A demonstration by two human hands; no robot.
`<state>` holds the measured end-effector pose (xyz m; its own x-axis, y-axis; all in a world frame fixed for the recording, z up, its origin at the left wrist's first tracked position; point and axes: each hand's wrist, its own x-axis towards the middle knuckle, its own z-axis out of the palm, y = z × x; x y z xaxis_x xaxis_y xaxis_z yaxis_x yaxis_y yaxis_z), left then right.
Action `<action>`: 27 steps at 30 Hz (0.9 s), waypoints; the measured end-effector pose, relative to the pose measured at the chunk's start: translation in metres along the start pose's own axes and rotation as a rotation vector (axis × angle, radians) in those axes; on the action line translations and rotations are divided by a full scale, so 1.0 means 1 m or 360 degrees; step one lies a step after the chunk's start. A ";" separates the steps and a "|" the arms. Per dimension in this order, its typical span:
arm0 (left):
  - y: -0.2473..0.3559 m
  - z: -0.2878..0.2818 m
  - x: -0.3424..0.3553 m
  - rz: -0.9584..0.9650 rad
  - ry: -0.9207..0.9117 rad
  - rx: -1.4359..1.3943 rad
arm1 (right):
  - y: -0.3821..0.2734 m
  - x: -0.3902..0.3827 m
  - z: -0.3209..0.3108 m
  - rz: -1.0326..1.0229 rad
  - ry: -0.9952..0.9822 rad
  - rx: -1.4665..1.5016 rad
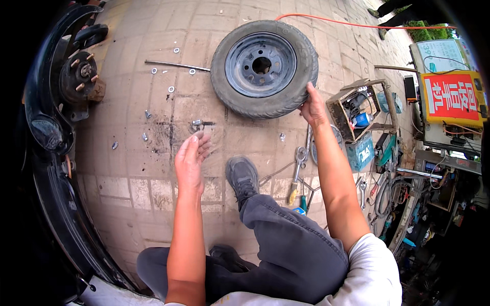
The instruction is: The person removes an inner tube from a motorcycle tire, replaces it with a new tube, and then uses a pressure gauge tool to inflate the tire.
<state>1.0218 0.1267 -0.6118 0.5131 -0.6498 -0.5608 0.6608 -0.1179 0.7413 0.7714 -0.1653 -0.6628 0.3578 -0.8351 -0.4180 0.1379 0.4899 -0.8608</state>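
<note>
A car wheel [275, 64] with a black tyre and a dark steel rim is ahead of me on the paving. At its lower right edge my right hand [314, 107] grips the tyre, its thumb or finger against the sidewall and the other fingers partly hidden. My left hand [190, 160] hangs over the ground, fingers stretched out and holding nothing. Just beyond its fingertips lies a metal lug nut or bolt [197, 123]. More loose fasteners [145, 136] are scattered to its left. A bare wheel hub [79, 74] with studs shows on the car at far left.
A metal bar [178, 65] and several washers [192, 72] lie left of the wheel. On the right stand a toolbox [352, 102], loose wrenches [297, 173] and equipment. An orange hose [347, 21] runs behind the wheel, near another person's feet [380, 31].
</note>
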 end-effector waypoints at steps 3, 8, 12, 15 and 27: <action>0.001 0.004 -0.001 -0.0030 -0.0002 -0.0014 | -0.019 0.003 0.013 -0.0068 -0.0081 -0.0079; 0.011 -0.008 -0.003 0.0002 0.0034 -0.0050 | -0.041 0.004 0.048 -0.0034 -0.0027 -0.0397; 0.009 -0.006 -0.006 0.0006 0.0034 -0.0061 | -0.060 0.001 0.076 -0.0089 -0.0043 -0.0469; 0.011 -0.013 -0.007 0.0019 0.0031 -0.0069 | -0.072 0.003 0.093 -0.0155 -0.0033 -0.0530; 0.017 -0.030 -0.019 0.0045 0.0089 -0.0124 | -0.090 0.039 0.105 -0.0088 0.0157 -0.0437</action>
<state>1.0398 0.1599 -0.5993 0.5603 -0.6090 -0.5614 0.6851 -0.0401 0.7273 0.8699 -0.2153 -0.5711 0.2632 -0.8854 -0.3832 -0.1051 0.3685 -0.9237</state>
